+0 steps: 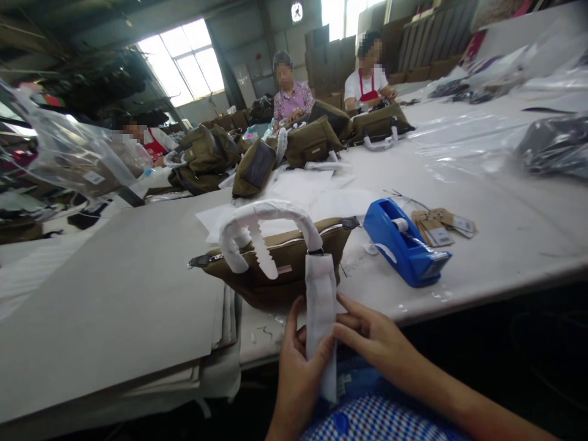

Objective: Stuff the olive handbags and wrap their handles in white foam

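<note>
An olive-brown handbag [271, 285] with a zipped top stands at the near edge of the table. White wrapping covers its arched handle [275, 211], and a loose toothed end dangles in front. From the right end of the handle a flat, white-wrapped strap [321, 306] runs down toward me. My left hand [301, 361] is closed around the strap's left side, thumb lying across the front. On the other side, my right hand [367, 334] pinches the strap's right edge between thumb and fingers. What lies under the wrapping is hidden.
A blue tape dispenser [404, 245] stands right of the bag, beside brown hang tags [443, 226]. Stacked grey sheets [151, 300] cover the left side. Several olive bags [312, 141] lie farther back, where co-workers [294, 101] sit. Clear plastic [478, 141] lies at right.
</note>
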### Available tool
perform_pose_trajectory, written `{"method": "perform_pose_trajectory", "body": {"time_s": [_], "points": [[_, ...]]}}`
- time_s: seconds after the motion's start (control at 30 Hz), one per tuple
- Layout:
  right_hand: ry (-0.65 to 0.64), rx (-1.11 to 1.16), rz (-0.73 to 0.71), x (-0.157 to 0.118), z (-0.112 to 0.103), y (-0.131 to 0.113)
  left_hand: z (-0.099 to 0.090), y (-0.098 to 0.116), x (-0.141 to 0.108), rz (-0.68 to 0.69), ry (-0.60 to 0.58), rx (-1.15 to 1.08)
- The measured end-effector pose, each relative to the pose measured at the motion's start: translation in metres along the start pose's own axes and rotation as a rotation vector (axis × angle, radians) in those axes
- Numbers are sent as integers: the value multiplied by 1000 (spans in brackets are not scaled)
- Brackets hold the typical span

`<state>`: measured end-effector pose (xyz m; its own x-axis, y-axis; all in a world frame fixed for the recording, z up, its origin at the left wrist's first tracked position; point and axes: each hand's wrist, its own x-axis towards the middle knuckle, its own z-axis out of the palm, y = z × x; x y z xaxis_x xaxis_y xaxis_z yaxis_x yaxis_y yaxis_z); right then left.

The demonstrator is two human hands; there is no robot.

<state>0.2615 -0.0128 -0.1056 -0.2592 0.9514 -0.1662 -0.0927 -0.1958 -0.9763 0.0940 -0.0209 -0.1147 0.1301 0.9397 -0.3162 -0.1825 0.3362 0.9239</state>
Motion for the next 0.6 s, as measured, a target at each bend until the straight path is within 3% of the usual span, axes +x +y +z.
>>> {"method": "perform_pose_trajectory", "body": {"time_s": [0.13, 0.2, 0.27, 0.37, 0.4, 0.53, 0.6], "points": [[70, 73, -11, 16, 27, -1, 6, -8, 6, 89, 53, 76], [57, 125, -1, 23, 31, 1, 6, -11, 8, 127, 96, 78], [14, 153, -11, 27, 26, 4, 4, -13, 7, 119, 56, 58], [75, 6, -52, 30, 6, 13, -7, -10, 4, 136, -3, 109], [150, -81, -75, 30, -3, 15, -12, -7, 3, 164, 40, 156], [457, -373, -165, 20, -47, 14, -31, 9, -1, 256, 396, 263], [548, -424, -207, 10, -71, 5, -34, 17, 1, 269, 468, 270]]}}
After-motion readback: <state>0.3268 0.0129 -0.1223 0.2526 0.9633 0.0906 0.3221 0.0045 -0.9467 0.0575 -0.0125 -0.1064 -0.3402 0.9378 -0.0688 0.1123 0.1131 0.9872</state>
